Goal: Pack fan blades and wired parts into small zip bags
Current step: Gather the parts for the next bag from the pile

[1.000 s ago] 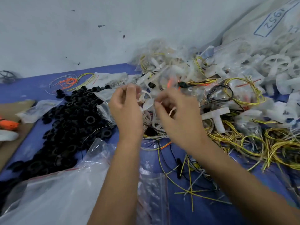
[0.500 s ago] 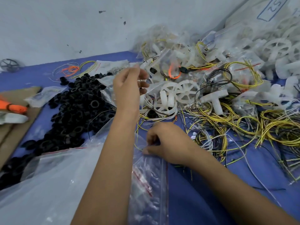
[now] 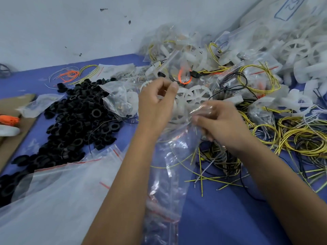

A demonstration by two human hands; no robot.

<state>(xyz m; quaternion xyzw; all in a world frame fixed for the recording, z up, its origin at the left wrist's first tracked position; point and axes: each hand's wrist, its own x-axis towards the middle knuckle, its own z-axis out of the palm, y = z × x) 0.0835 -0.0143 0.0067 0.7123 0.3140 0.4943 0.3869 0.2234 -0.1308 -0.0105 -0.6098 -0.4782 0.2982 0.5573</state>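
My left hand [image 3: 155, 105] is raised over the blue table, fingers pinched on what looks like a thin wire or small part; I cannot make out which. My right hand [image 3: 219, 121] grips the top of a small clear zip bag [image 3: 175, 152] that hangs down between my forearms. Just behind my hands lie white fan blades [image 3: 198, 94]. Yellow wire bundles [image 3: 300, 137] spread to the right. Loose yellow and black wires [image 3: 208, 167] lie under my right wrist.
A heap of black plastic rings [image 3: 77, 117] covers the left of the blue table [image 3: 221, 218]. A stack of empty zip bags [image 3: 53, 195] lies at the lower left. Filled bags [image 3: 230, 55] pile against the white wall at the back right. Cardboard [image 3: 12, 110] sits at the far left.
My right hand has come up from the table with a small zip bag and now holds it beside my left hand. My left hand stayed raised.
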